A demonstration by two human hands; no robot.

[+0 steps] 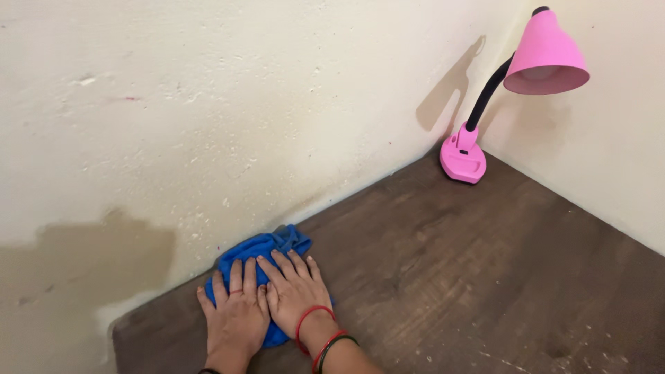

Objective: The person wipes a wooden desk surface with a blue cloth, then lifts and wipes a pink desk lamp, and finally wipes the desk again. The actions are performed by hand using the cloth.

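Nearest the camera, the right hand [296,294] and the left hand [235,312] are lying side by side, palms down, on a blue cloth [267,249]. Neither hand is gripping: all fingers are extended flat and are pressing the cloth against the wooden table [450,277]. The right wrist is carrying red and green bangles [325,339]; a red ring is showing on a left-hand finger.

The cloth is sitting bunched at the table's rear left edge, touching or just beside the cream wall [208,125]. Its far end is sticking out beyond the fingertips.

Judged from this posture, the step in hand is wiping the tabletop along the wall edge. Pale specks are showing on the wood at the lower right, well apart from the cloth. A next stroke would call for steady downward pressure from both palms while sliding along the edge.

A pink desk lamp [478,138] is standing in the far corner, well apart from the hands.
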